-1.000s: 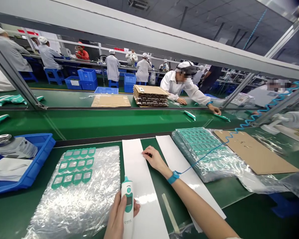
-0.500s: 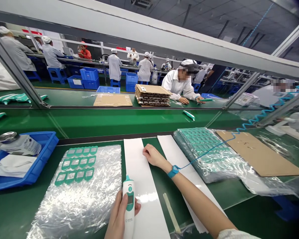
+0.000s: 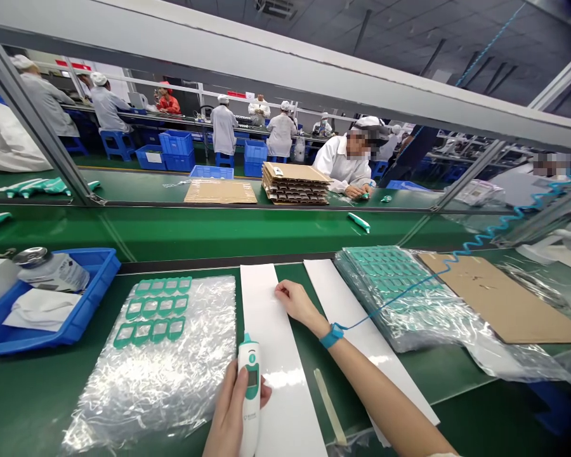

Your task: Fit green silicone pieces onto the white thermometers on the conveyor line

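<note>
My left hand (image 3: 231, 412) is wrapped round a white and teal thermometer (image 3: 250, 387), held upright over the near end of a long white strip (image 3: 261, 304). My right hand (image 3: 295, 301) rests at the right edge of that strip farther up, fingers curled and pinching at its surface; what they pinch is too small to see. A blue wrist strap (image 3: 332, 335) with a coiled blue cord sits on my right wrist. To the left lies a clear plastic sheet (image 3: 171, 374) carrying several teal frame-shaped parts (image 3: 155, 311).
A second white strip (image 3: 342, 304) lies right of my arm, then a bagged stack of teal parts (image 3: 390, 279) and cardboard (image 3: 499, 298). A flat stick (image 3: 328, 406) lies near the edge. A blue bin (image 3: 90, 285) stands left. Other workers sit beyond the green conveyor (image 3: 242, 228).
The view has shifted slightly; my hands stay almost where they were. The worker across the conveyor has drawn an outstretched arm back from the belt.
</note>
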Available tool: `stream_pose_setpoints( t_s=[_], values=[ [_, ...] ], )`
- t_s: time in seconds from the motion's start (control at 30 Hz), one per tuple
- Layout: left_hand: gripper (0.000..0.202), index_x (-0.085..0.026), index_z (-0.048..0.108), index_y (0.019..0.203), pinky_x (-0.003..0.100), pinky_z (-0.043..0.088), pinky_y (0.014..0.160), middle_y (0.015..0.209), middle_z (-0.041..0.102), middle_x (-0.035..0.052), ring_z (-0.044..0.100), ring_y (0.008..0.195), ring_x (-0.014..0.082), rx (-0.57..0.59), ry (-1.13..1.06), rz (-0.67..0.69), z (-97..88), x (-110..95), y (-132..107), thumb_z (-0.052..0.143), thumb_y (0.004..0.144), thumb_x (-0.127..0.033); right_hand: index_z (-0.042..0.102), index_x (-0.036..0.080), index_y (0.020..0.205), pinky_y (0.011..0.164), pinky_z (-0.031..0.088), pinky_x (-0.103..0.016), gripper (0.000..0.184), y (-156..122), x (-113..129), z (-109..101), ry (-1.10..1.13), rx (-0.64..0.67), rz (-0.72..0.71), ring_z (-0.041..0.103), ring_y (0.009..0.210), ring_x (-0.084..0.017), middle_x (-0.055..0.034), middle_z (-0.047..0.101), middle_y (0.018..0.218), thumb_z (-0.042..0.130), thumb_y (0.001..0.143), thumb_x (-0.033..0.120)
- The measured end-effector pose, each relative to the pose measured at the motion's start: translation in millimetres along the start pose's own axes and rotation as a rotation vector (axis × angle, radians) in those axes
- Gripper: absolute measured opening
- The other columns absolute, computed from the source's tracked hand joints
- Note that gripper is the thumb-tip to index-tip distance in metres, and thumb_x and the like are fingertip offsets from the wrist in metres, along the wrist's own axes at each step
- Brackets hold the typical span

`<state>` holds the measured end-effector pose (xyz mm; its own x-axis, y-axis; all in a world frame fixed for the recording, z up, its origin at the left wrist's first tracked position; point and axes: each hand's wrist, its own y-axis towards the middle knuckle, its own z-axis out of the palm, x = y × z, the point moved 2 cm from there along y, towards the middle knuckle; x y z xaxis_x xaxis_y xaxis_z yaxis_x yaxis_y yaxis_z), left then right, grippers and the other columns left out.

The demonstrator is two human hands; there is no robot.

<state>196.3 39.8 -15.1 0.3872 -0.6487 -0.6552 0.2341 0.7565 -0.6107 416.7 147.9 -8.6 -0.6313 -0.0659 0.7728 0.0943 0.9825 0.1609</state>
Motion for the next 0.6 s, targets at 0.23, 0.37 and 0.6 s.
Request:
stream_pose_setpoints(
  t_s=[0.23, 0.37, 0.6],
  values=[
    [0.053, -0.013, 0.066, 0.092, 0.042, 0.052, 0.082, 0.069, 0.066, 0.0066, 0.062, 0.064, 0.0206, 0.131, -0.046, -0.019, 4.4, -11.5, -10.4, 0.064, 0.073, -0.062, 0.057, 0.016, 0.072, 0.053, 0.039, -0.024, 0.023, -21.9, 46.7, -3.5, 0.322, 0.076, 0.114, 0.048, 0.056, -0.011, 0.0001, 0.056, 0.063, 0.060, 0.078, 0.037],
    [0.052, -0.014, 0.064, 0.097, 0.039, 0.054, 0.070, 0.062, 0.063, 0.0051, 0.057, 0.062, 0.0199, 0.158, -0.092, 0.000, 3.2, -27.0, -21.5, 0.055, 0.080, -0.062, 0.062, 0.015, 0.073, 0.055, 0.040, -0.025, 0.024, -57.4, 102.8, 11.9, 0.628, 0.230, 0.165, 0.050, 0.059, -0.011, -0.0005, 0.058, 0.066, 0.071, 0.074, 0.038],
    [0.045, -0.014, 0.064, 0.082, 0.029, 0.046, 0.058, 0.059, 0.062, 0.0051, 0.054, 0.056, 0.0167, 0.162, -0.130, 0.090, -4.4, -35.4, -26.4, 0.050, 0.085, -0.057, 0.057, 0.016, 0.071, 0.041, 0.038, -0.023, 0.032, -81.3, 141.6, 38.8, 0.741, 0.386, 0.268, 0.052, 0.040, -0.011, 0.0027, 0.054, 0.057, 0.068, 0.076, 0.046]
  ],
)
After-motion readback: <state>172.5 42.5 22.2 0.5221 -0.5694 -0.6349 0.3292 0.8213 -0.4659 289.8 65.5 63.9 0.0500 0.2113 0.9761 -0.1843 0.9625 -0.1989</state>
